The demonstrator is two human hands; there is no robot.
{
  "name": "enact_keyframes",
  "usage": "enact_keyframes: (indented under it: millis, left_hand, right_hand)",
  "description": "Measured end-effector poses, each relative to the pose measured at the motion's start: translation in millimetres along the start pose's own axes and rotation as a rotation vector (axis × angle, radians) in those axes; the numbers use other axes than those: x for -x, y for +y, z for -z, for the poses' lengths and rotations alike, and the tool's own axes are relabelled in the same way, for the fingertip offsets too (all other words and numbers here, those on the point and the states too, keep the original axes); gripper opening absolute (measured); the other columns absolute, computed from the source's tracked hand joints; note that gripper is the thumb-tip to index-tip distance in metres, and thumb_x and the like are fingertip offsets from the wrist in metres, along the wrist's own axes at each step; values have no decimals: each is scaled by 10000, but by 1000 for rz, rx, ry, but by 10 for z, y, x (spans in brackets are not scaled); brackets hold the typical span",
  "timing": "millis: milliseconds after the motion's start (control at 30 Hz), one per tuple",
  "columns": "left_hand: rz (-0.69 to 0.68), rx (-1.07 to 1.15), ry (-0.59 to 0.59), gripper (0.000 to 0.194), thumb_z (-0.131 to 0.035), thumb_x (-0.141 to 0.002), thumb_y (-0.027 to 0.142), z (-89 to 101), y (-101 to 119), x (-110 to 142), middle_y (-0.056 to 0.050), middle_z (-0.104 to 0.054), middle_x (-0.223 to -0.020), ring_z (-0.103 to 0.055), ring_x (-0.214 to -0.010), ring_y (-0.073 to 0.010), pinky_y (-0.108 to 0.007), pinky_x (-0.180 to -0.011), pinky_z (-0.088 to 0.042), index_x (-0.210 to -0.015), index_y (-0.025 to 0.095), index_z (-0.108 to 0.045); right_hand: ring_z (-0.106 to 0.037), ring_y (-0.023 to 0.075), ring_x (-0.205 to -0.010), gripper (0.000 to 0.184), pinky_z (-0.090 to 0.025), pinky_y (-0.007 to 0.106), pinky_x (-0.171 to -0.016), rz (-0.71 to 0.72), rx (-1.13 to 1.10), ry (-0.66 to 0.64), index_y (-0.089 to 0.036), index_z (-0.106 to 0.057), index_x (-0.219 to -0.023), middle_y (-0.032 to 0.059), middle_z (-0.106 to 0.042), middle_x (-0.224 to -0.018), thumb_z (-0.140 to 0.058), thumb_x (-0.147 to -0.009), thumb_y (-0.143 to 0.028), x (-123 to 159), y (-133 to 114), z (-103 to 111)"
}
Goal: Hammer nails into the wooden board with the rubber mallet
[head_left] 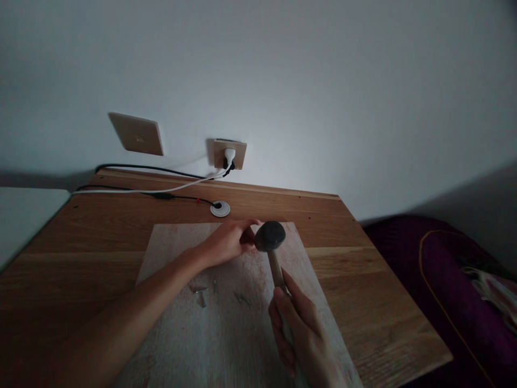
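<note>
My right hand (297, 323) is wrapped round the wooden handle of a rubber mallet (270, 236). The mallet's dark head is raised in front of the far part of a pale, worn board (226, 345). Near the far edge of that board, my left hand (230, 242) is closed with thumb and forefinger brought together. The mallet head covers part of its fingertips, so what they pinch cannot be made out. Several small metal pieces, like nails or screws (201, 291), lie loose on the board between my arms, with more small metal pieces (241, 297) to their right.
The board rests on a wooden table (375, 302) against a white wall. Cables (161, 191) run along the back to a wall socket (239, 153) and a round grommet (220, 209). A pale flat object (28, 215) stands at left. Purple fabric (436, 269) lies beyond the right edge.
</note>
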State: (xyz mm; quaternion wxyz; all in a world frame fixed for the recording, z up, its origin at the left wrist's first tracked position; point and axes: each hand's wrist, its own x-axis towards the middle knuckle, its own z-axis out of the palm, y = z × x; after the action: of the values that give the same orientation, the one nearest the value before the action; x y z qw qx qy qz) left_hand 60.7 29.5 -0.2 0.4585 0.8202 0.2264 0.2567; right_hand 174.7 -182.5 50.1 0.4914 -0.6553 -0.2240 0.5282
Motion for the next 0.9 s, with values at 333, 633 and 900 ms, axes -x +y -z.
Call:
enact_keyframes:
  millis: [333, 633, 900]
  left_hand:
    - [5, -6, -9, 522, -738, -815, 31, 15, 11, 7, -7, -808, -906, -748, -784, -162, -266, -765, -542, -1308, 195, -680]
    - [-20, -36, -4, 507, -727, -833, 49, -1, -38, 5, -5, -799, -917, -737, -777, -160, -265, -755, -540, -1315, 199, -670]
    - [-36, -33, -6, 506, -737, -813, 26, 19, -2, 1, 12, -787, -893, -722, -757, -151, -248, -737, -521, -1280, 215, -691]
  right_hand:
    - [-353, 11, -332, 661, -327, 111, -279, 2, 14, 40, -201, -544, -1235, -109, -582, -664, -761, -875, -711, 1, -3, -13]
    - [-350, 5, -332, 753, -314, 106, -290, 30, 13, 33, -178, -518, -1403, -108, -575, -667, -746, -901, -691, 33, -42, -15]
    - [-342, 5, -333, 699, -287, 114, -291, 31, 41, 38, -185, -549, -1322, -102, -577, -668, -738, -899, -709, 25, -8, -9]
